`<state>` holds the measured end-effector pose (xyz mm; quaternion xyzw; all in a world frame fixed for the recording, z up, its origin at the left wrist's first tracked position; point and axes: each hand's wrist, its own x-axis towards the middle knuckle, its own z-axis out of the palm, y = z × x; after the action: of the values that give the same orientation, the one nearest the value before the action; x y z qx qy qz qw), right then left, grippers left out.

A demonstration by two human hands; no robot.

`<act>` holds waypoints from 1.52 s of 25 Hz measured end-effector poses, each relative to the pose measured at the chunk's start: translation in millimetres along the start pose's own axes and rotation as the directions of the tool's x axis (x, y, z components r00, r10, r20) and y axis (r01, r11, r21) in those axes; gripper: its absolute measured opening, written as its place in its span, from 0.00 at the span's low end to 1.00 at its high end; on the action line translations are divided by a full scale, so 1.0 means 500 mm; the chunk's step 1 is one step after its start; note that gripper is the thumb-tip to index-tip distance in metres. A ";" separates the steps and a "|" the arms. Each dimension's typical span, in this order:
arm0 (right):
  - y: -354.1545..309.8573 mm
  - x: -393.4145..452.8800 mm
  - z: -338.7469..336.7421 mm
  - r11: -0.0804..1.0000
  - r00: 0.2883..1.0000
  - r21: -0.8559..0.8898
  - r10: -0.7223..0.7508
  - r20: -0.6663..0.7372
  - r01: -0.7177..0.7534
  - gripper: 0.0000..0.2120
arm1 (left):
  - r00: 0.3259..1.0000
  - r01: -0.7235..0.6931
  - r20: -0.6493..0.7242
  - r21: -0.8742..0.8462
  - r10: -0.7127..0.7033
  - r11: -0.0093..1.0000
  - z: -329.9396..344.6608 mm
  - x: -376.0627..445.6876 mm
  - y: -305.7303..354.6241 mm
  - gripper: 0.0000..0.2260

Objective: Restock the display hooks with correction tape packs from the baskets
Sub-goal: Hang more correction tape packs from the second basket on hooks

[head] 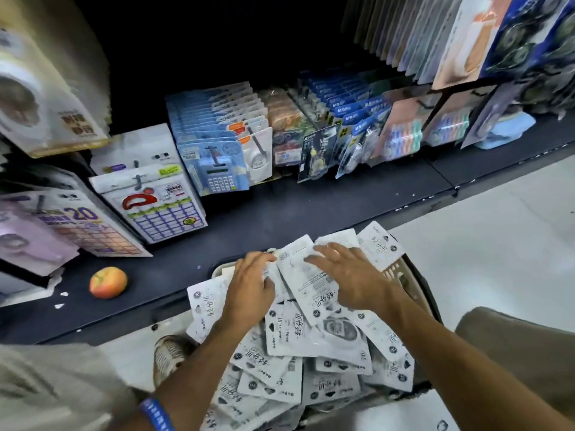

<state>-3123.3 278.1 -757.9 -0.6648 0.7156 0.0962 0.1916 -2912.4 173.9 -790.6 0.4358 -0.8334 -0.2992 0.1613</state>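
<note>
A beige basket [399,273] on the floor in front of me is heaped with several white correction tape packs [291,332]. My left hand [251,286] lies on the far left part of the heap, thumb and fingers pinching the edge of a small stack of packs [303,275]. My right hand [350,275] rests flat on the same stack, fingers spread and straight. Display hooks [137,181] carrying other stationery cards stand on the shelf beyond the basket.
A dark shelf base [280,209] runs across, just behind the basket. An orange-pink ball [108,282] lies on it at the left. Rows of hanging cards [217,135] fill the shelf back. My shoe [171,353] and my knee [513,340] flank the basket.
</note>
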 end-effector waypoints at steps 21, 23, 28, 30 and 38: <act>-0.180 0.044 -0.248 0.862 0.908 0.406 -0.131 -0.398 0.303 0.04 | 0.893 0.447 0.241 -0.372 -0.380 0.814 -0.262 -0.060 -0.040 0.18; -0.220 0.025 -0.295 0.644 0.875 0.649 -0.068 -0.479 0.405 0.04 | 0.864 0.502 0.291 -0.560 -0.410 0.659 -0.328 -0.035 0.010 0.11; -0.305 0.005 -0.412 0.203 0.816 0.813 0.092 -0.571 0.546 0.06 | 0.897 0.399 0.337 -0.897 -0.287 0.193 -0.519 0.001 0.106 0.07; -0.328 0.007 -0.453 0.019 0.836 0.840 0.081 -0.543 0.543 0.10 | 0.928 0.341 0.311 -0.930 -0.204 0.135 -0.573 0.007 0.128 0.02; -0.345 0.012 -0.567 -0.137 0.911 0.901 0.067 -0.407 0.412 0.14 | 0.996 0.019 -0.045 -0.703 -0.071 0.711 -0.579 0.029 0.173 0.10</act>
<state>-2994.7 144.7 -482.7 -0.3936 0.4677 -0.6030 0.5126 -2821.7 96.6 -512.5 0.3722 -0.6405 -0.5817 0.3360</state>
